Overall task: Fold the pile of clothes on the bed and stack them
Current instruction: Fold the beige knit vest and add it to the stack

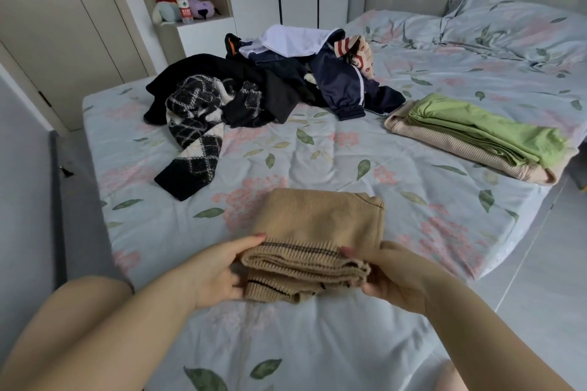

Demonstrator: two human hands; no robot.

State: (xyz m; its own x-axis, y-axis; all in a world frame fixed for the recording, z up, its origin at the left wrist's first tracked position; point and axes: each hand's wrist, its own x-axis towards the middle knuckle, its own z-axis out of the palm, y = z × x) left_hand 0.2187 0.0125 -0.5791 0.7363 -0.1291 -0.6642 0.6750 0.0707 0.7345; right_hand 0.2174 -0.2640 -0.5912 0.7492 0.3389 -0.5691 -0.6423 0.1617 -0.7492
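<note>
A folded tan knit sweater with dark stripes on its ribbed hem lies on the floral bed sheet right in front of me. My left hand grips its near left edge and my right hand grips its near right edge, lifting the near end slightly. Farther back sits an unfolded pile of clothes: a black-and-white argyle knit, dark garments, a navy jacket with white stripes and a white piece. At the right lies a stack of a folded green garment on a folded beige one.
Pillows lie at the headboard, far right. A niche shelf with plush toys and a bottle stands behind the bed beside a door. The bed's right edge drops to a tiled floor.
</note>
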